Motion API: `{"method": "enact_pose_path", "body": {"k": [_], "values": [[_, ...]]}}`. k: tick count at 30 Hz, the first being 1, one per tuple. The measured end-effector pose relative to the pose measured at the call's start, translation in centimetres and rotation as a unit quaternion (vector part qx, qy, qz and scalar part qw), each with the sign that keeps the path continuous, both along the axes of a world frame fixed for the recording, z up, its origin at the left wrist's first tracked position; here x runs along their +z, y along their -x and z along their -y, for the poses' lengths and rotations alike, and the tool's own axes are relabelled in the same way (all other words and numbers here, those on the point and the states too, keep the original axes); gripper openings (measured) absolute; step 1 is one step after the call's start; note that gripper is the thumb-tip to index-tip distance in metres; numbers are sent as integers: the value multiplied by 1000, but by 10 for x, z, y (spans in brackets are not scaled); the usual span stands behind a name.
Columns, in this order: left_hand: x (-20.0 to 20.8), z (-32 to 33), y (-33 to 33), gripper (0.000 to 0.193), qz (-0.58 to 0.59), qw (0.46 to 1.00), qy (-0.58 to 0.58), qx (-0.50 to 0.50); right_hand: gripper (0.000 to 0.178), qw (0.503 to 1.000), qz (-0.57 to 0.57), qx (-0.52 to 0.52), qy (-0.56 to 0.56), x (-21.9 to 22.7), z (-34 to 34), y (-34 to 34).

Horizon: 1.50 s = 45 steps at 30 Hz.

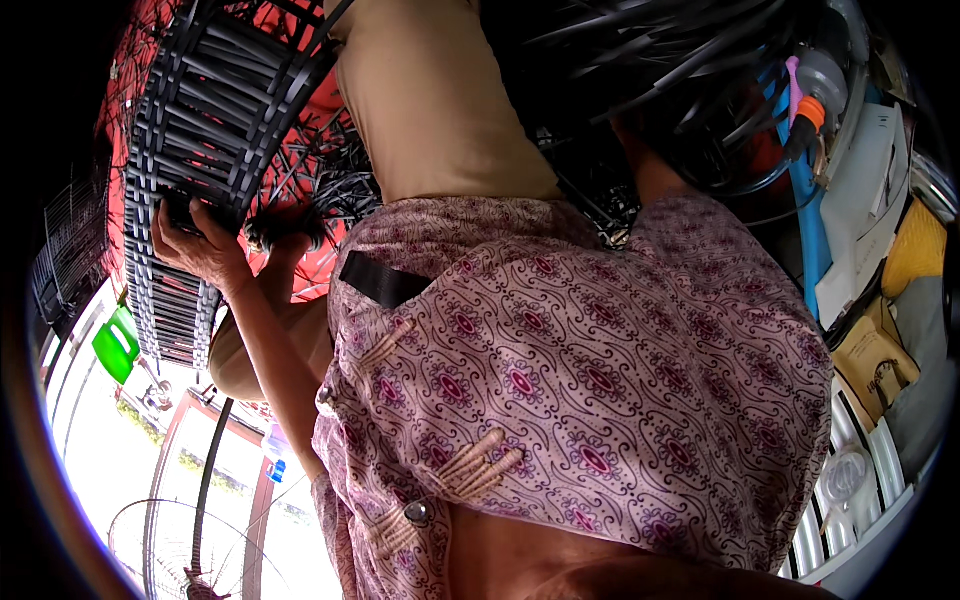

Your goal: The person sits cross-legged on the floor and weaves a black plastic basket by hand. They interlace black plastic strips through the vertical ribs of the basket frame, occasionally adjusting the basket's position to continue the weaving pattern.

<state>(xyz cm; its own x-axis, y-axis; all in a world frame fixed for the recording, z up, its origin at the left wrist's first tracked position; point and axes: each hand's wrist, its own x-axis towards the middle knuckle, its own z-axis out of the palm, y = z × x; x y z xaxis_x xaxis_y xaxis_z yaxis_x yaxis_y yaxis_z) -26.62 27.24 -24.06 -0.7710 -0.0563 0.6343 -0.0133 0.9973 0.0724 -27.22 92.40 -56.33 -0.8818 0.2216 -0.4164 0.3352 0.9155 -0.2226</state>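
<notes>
A panel woven from dark grey plastic strips (220, 110) stands upright at the left, with crosswise slats between its bands. On its near edge rests my left hand (203, 245), fingers bent around the strips and the thumb on the inner side. My right forearm (655, 168) reaches away toward the upper right. Its hand is hidden among a bunch of long dark strips (690, 70), which are smeared by motion.
Loose dark strip offcuts (330, 165) lie over a red surface (318, 255) between panel and leg. At the right are a grey-and-orange tool (810, 110), papers (865, 210) and brown envelopes (876, 365). A wire-caged fan (195, 580) stands lower left.
</notes>
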Motion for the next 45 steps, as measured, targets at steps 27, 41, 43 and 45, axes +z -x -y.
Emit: {"method": "enact_pose_path", "body": {"k": [27, 41, 43, 45], "values": [[5, 13, -17, 42, -34, 991, -129, 4, 16, 778, 99, -235, 574, 248, 154, -20], [-22, 30, -11, 41, -41, 993, -107, 31, 21, 720, 182, -38, 669, 376, 210, -41], [-11, 21, -11, 38, -63, 991, -118, 14, 19, 719, 176, 37, 671, 413, 230, -31], [41, -31, -6, 30, -108, 973, -196, -63, 18, 747, 154, 105, 638, 436, 247, -19]]}}
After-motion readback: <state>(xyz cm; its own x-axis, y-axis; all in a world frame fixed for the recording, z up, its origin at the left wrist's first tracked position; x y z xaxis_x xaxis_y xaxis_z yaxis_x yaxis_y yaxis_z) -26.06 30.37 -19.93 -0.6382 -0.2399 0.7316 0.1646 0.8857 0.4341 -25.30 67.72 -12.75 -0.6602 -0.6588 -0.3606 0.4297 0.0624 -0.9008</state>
